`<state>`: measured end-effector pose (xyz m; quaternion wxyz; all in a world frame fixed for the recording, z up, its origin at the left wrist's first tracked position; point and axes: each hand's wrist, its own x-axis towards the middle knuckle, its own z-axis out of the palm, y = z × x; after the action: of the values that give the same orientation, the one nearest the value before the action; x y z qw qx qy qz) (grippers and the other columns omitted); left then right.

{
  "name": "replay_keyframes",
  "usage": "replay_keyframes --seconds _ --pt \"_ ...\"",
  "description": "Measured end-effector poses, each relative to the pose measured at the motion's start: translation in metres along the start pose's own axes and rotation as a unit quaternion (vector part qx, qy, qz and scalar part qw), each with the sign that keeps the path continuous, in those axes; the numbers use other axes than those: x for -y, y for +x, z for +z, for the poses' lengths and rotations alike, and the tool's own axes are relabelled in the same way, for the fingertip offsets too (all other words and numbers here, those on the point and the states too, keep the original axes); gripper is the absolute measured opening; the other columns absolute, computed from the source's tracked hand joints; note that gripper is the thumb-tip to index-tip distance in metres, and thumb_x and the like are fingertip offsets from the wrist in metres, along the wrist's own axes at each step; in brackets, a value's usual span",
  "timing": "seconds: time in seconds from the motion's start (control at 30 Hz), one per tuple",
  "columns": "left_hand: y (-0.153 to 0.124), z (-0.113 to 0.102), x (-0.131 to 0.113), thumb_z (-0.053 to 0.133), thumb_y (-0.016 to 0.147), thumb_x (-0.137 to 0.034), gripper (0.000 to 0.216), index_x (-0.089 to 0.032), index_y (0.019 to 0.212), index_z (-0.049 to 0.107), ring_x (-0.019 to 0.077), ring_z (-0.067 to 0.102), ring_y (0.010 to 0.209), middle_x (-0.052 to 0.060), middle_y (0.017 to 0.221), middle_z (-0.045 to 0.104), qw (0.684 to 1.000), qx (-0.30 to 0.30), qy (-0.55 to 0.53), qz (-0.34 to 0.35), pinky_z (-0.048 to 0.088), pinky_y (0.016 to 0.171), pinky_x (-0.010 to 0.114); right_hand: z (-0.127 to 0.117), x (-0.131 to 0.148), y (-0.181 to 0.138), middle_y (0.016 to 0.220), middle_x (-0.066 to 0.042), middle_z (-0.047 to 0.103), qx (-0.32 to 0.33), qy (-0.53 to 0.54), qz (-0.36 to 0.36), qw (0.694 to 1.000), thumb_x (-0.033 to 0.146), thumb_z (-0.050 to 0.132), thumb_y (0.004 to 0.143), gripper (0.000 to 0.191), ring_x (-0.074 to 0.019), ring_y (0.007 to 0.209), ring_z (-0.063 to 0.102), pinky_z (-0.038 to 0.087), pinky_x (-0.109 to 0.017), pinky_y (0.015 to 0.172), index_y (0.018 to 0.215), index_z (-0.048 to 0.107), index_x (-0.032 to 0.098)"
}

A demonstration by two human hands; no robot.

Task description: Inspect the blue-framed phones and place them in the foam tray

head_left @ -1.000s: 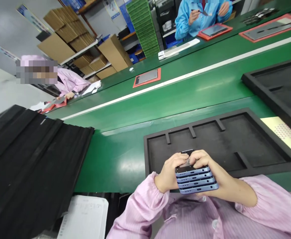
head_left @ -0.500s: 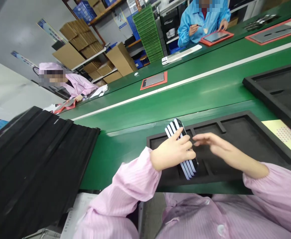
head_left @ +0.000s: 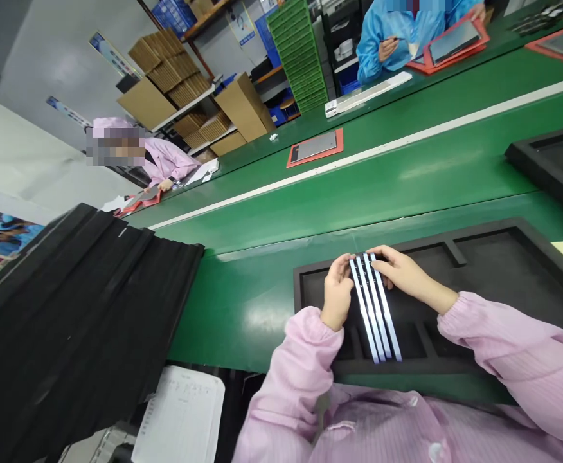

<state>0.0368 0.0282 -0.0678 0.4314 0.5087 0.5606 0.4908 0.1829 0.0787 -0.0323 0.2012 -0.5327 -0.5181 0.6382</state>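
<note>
The left hand point(head_left: 337, 299) and right hand point(head_left: 404, 273) form a closed grip pinching the phones point(head_left: 376, 318) on edge between them, seemingly to stop them toppling, inside the foam tray point(head_left: 498, 270) beneath the grip.

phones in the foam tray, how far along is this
Done: the phones stand on edge together inside the black foam tray, near its left end. In hand: the left hand and right hand press their far ends from either side. Left: they are bunched as one stack, and the tray's other compartments show none.
</note>
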Motion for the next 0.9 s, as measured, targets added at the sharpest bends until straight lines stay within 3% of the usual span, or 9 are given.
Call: replay_keyframes --seconds 0.07,0.2,0.27,0.37,0.47,0.77,0.9 --pt "0.006 0.013 0.002 0.043 0.07 -0.019 0.032 -0.012 0.101 0.051 0.0167 0.057 0.099 0.01 0.104 0.06 0.991 -0.06 -0.092 -0.082 0.044 0.092 0.034 0.0 -0.001 0.001 0.053 0.003 0.045 0.006 0.0 0.002 1.0 0.023 0.045 0.075 0.033 -0.0078 0.043 0.041 0.035 -0.018 0.041 0.106 0.052 0.012" --pt "0.01 0.02 -0.005 0.056 0.068 -0.034 0.031 -0.012 0.091 0.058 0.0162 0.058 0.089 0.008 0.095 0.062 0.982 -0.073 -0.122 -0.123 0.045 0.086 0.031 -0.005 -0.002 0.002 0.046 0.004 0.04 0.03 0.006 -0.004 1.0 0.038 0.046 0.066 0.05 -0.0096 0.042 0.04 0.034 -0.021 0.043 0.107 0.052 0.01" --pt "0.009 0.014 -0.005 0.059 0.067 -0.032 0.033 -0.013 0.094 0.059 0.0159 0.058 0.091 0.007 0.098 0.063 0.977 -0.037 -0.169 -0.125 0.044 0.087 0.031 -0.009 -0.002 0.003 0.05 0.003 0.043 0.05 0.017 -0.006 0.999 0.045 0.048 0.061 0.06 -0.0099 0.044 0.041 0.037 -0.023 0.046 0.108 0.051 0.008" --pt "0.009 0.0 0.001 0.065 0.065 -0.026 0.041 -0.015 0.103 0.058 0.0171 0.055 0.103 0.007 0.109 0.061 0.957 0.062 -0.261 -0.111 0.04 0.094 0.03 -0.015 -0.005 0.004 0.057 0.001 0.048 0.099 0.041 -0.01 0.994 0.048 0.052 0.059 0.068 -0.0105 0.05 0.044 0.04 -0.025 0.051 0.112 0.047 0.007" --pt "0.011 -0.008 0.004 0.069 0.066 -0.022 0.046 -0.017 0.109 0.054 0.0191 0.05 0.114 0.008 0.119 0.056 0.948 0.137 -0.27 -0.098 0.037 0.1 0.033 -0.019 -0.009 0.006 0.057 0.002 0.045 0.143 0.043 -0.011 0.989 0.045 0.054 0.062 0.068 -0.0103 0.052 0.044 0.04 -0.025 0.053 0.117 0.042 0.007" --pt "0.011 -0.013 0.002 0.062 0.076 -0.023 0.042 -0.017 0.116 0.048 0.019 0.048 0.117 0.011 0.124 0.051 0.962 0.172 -0.202 -0.063 0.035 0.103 0.036 -0.021 -0.016 0.006 0.071 -0.002 0.047 0.147 0.025 -0.05 0.988 0.045 0.052 0.071 0.056 -0.0103 0.059 0.044 0.042 -0.025 0.052 0.115 0.041 0.011" --pt "0.013 -0.02 0.003 0.065 0.074 -0.023 0.052 -0.019 0.121 0.044 0.0198 0.041 0.123 0.011 0.13 0.045 0.956 0.218 -0.19 -0.043 0.029 0.107 0.038 -0.023 -0.017 0.006 0.088 -0.006 0.05 0.175 0.021 -0.064 0.982 0.042 0.053 0.072 0.054 -0.0133 0.071 0.051 0.046 -0.028 0.062 0.115 0.04 0.014"
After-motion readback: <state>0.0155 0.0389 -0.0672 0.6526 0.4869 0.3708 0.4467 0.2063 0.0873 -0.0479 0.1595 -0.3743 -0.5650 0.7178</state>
